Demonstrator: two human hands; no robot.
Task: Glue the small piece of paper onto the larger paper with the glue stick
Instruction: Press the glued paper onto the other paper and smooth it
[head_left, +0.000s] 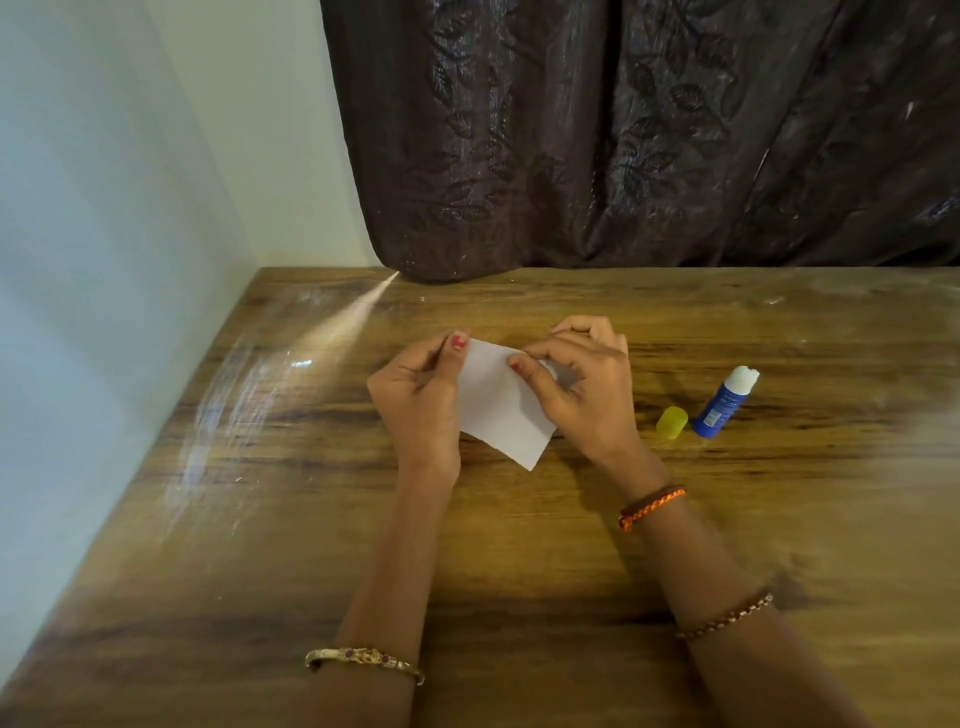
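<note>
Both hands, left hand (415, 400) and right hand (587, 384), pinch the white paper sheet (498, 405) mid-table (519, 545). The blue glue stick (724, 402) stands uncapped beside its yellow cap (671, 422), so gluing looks nearly done, with pressing left.

hands: 2 – left hand (415, 400), right hand (584, 387), both on the paper
paper: 1 white sheet (501, 402) seen; a 2nd, smaller piece can't be made out
glue stick: 1, blue body (719, 405), uncapped, white tip up
cap: 1, yellow cap (671, 422), just beside the stick
bangles/bracelets: 3 – gold bangle (363, 661) on left arm; orange braided band (652, 506) + bead chain (724, 617) on right arm
table: 1, wood table (260, 545)
curtain: 1, dark curtain (623, 135)
</note>
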